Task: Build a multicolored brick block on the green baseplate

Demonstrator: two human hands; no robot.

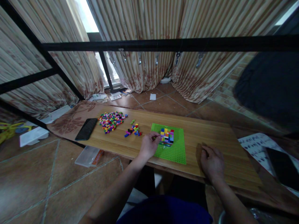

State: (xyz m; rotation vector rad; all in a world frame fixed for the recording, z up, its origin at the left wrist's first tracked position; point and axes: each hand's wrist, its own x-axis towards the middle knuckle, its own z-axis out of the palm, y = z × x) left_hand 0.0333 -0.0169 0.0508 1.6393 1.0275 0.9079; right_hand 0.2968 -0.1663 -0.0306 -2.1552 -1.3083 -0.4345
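Pinching a small piece [155, 137], left hand [149, 145] meets the brick block [167, 136] at 12 o'clock on the green baseplate [175, 154]. Right hand [211, 161], loosely curled and holding nothing, rests on the table [210, 133] at the baseplate's 4 o'clock.

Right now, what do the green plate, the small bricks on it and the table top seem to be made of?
Green plate: likely plastic, bright uniform colour, fine studded grid. Small bricks: likely hard plastic, saturated solid colours, blocky edges. Table top: wood or wood-look laminate, light brown grain lines, smooth matte; which one cannot be told.
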